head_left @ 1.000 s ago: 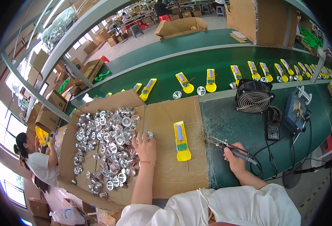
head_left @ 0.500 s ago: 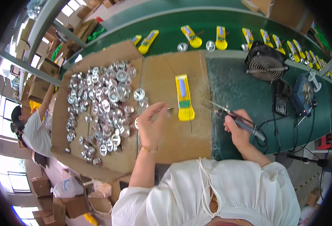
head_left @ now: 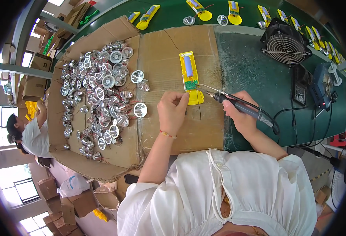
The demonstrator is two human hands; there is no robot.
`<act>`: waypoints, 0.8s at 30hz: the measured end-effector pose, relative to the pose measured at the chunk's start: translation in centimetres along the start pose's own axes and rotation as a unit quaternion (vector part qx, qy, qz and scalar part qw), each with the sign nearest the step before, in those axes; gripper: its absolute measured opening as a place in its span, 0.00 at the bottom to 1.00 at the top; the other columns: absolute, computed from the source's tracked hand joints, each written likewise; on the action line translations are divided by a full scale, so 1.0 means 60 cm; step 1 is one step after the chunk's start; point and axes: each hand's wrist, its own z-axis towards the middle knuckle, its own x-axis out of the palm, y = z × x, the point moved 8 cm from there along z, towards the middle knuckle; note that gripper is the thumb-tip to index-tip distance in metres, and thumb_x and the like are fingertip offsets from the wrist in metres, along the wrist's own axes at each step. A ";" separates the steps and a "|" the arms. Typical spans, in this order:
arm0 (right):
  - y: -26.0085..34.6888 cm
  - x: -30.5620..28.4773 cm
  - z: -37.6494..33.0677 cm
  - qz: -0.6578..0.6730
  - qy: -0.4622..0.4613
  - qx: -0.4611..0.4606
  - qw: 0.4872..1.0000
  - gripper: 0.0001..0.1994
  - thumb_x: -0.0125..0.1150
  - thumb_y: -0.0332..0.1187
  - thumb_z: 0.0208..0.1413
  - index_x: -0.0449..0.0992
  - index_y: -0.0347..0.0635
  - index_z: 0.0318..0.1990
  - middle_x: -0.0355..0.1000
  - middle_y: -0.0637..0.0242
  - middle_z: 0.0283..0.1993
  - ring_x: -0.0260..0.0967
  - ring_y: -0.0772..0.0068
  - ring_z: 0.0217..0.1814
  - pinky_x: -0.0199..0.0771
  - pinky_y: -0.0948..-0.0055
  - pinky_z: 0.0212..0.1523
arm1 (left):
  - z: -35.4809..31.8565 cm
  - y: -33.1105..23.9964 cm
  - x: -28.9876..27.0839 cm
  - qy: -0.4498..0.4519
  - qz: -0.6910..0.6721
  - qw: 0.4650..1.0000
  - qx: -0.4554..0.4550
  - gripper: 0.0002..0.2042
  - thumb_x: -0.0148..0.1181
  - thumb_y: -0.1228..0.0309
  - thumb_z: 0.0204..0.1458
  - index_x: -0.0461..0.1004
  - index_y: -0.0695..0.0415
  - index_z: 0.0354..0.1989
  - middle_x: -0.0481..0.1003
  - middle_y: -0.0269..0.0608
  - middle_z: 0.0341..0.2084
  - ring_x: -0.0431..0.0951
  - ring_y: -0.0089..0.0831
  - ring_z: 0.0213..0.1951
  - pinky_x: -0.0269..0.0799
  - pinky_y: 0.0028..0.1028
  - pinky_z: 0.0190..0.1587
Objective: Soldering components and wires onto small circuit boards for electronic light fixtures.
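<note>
A yellow casing (head_left: 197, 97) lies on the cardboard in front of me. It carries a purple cylindrical battery (head_left: 188, 67) and a green circuit board (head_left: 190, 84). My right hand (head_left: 241, 118) grips a soldering iron (head_left: 255, 113) with a thin metal tube along it, and its tip points at the board's right edge. Just left of the casing, my left hand (head_left: 173, 112) is closed, thumb and forefinger pinched near the board's lower edge. What it holds is mostly hidden by the fingers. Dark wires run from the casing's top and bottom.
A cardboard tray (head_left: 57, 129) on my left holds many silver reflectors (head_left: 108, 81) with wires. More yellow casings (head_left: 148, 17) stand along the green belt at the back. On the right are a metal-grilled fan (head_left: 285, 49) and a blue soldering station (head_left: 321, 88). A person (head_left: 35, 133) works at far left.
My right hand has brought the soldering iron tip left to the circuit board. My left hand has moved in beside the casing, fingers pinched. The whole view has shifted slightly.
</note>
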 end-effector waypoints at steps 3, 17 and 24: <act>-0.001 0.005 0.004 -0.004 0.001 -0.009 1.000 0.07 0.60 0.27 0.47 0.68 0.36 0.30 0.70 0.65 0.23 0.65 0.83 0.20 0.66 0.83 0.21 | 0.002 -0.011 0.002 -0.007 0.026 0.999 0.022 0.07 0.60 0.72 0.44 0.74 0.64 0.23 0.70 0.42 0.22 0.73 0.28 0.22 0.67 0.25 0.26; -0.006 -0.004 0.006 0.100 -0.040 0.067 0.992 0.08 0.61 0.29 0.48 0.68 0.36 0.31 0.70 0.66 0.22 0.65 0.83 0.20 0.67 0.83 0.20 | 0.012 -0.008 0.005 0.006 0.025 0.999 0.034 0.06 0.60 0.73 0.44 0.74 0.64 0.22 0.71 0.43 0.24 0.73 0.28 0.22 0.68 0.24 0.26; -0.003 0.010 0.011 0.088 -0.013 0.048 0.995 0.07 0.60 0.27 0.49 0.68 0.36 0.31 0.69 0.65 0.22 0.65 0.83 0.20 0.66 0.83 0.20 | 0.013 -0.015 0.004 0.006 0.018 1.000 0.019 0.07 0.60 0.72 0.45 0.74 0.64 0.22 0.72 0.43 0.23 0.73 0.27 0.21 0.67 0.24 0.25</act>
